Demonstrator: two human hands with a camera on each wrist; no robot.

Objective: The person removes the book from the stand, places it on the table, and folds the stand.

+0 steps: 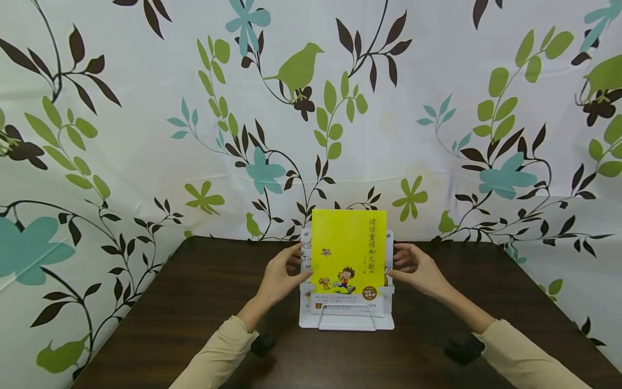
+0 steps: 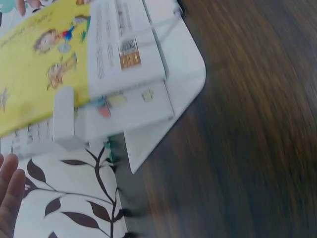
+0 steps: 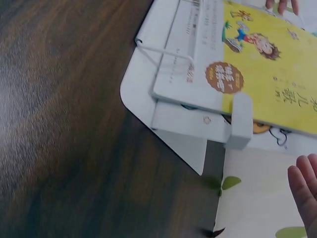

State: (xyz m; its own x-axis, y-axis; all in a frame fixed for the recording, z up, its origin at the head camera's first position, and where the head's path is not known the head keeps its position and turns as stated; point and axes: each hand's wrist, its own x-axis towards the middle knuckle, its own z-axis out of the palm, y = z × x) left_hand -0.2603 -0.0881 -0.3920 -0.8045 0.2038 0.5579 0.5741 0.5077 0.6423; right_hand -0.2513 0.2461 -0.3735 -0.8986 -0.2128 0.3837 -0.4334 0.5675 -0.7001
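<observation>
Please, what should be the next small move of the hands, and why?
Probably draw the left hand and right hand back: the yellow book already rests on the stand, its lower front behind the wire, and neither hand visibly grips it.

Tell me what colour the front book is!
The book is mostly yellow, with a white bottom band; best seen in the head view.

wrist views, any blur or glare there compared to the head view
Left wrist: small print on the yellow book is soft; right wrist: pale sheen on the dark table at the left edge; head: the book's large title reads clearly.
</observation>
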